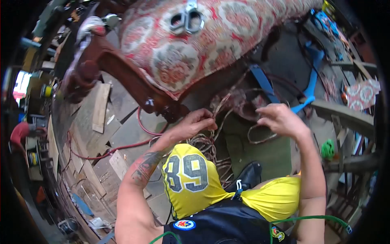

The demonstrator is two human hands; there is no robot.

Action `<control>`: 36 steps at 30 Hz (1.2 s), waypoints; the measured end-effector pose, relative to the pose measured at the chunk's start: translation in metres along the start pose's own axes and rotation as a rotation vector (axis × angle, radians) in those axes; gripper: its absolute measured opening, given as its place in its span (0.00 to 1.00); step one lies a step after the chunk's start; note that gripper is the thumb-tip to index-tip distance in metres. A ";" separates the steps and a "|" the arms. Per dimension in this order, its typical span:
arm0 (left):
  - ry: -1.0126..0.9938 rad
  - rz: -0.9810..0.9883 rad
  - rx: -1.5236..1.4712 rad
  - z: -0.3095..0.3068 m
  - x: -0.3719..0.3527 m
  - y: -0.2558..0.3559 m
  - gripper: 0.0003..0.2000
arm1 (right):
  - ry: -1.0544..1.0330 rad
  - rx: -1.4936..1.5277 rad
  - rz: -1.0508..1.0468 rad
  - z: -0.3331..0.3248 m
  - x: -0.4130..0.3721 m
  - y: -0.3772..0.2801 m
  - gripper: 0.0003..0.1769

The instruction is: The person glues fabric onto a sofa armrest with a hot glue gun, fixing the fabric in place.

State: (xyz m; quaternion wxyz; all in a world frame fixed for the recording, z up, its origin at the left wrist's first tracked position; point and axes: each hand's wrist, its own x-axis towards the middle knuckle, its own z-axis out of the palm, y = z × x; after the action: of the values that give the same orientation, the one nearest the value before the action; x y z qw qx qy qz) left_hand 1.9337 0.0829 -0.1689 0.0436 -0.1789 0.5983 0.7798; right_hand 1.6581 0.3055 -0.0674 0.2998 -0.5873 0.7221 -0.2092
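Observation:
My left hand (198, 122) is closed in a pinch on a pale twisted cord (221, 106) below the sofa's front edge. My right hand (280, 120) is raised to the right, its fingers curled together at a loop of the same cord; the exact grip is hard to see. More cord lies in a tangled coil (205, 147) by my knee. In front of me a sofa (172, 61) with red and cream floral fabric is tipped, showing its carved wooden leg (126, 71). A pair of scissors (187, 21) rests on the fabric.
A red hose (109, 152) curves across the floor at left, among wood planks (100, 107). Blue bars (264, 83) stand beyond my right hand. A wooden beam (345, 114), a floral fabric scrap (362, 95) and a green object (327, 149) are at right.

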 end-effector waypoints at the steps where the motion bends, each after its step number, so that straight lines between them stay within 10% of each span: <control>1: -0.040 0.027 -0.045 0.006 -0.003 0.032 0.13 | -0.001 0.100 -0.027 0.003 0.008 -0.011 0.23; 6: 0.147 0.181 -0.131 0.060 -0.013 0.150 0.09 | 0.009 0.506 -0.216 -0.007 0.036 -0.057 0.43; 11: 0.449 0.440 -0.273 0.110 0.000 0.186 0.11 | -0.193 0.853 -0.022 -0.024 0.038 -0.071 0.28; 16: 0.828 0.595 -0.170 0.132 0.019 0.150 0.12 | -0.128 0.506 -0.079 -0.005 0.047 -0.057 0.18; 23: 0.844 1.111 -0.082 0.155 -0.023 0.162 0.14 | -0.130 -0.102 0.158 0.032 0.063 0.018 0.13; 28: 0.876 1.459 -0.304 0.137 -0.063 0.201 0.14 | 0.317 -0.328 0.061 0.059 0.062 0.094 0.11; 32: 0.977 1.612 -0.308 0.111 -0.099 0.223 0.15 | -0.215 -0.219 0.348 0.036 0.069 0.011 0.16; 36: 1.028 1.694 -0.292 0.096 -0.112 0.225 0.16 | -0.755 0.118 -0.005 0.068 0.059 -0.081 0.21</control>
State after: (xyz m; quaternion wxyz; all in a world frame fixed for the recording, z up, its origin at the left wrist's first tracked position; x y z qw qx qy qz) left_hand 1.9525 0.1272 0.0959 -0.8127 -0.0127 0.3731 0.4473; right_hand 1.7548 0.2335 -0.0753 0.5776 -0.6064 0.5462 -0.0200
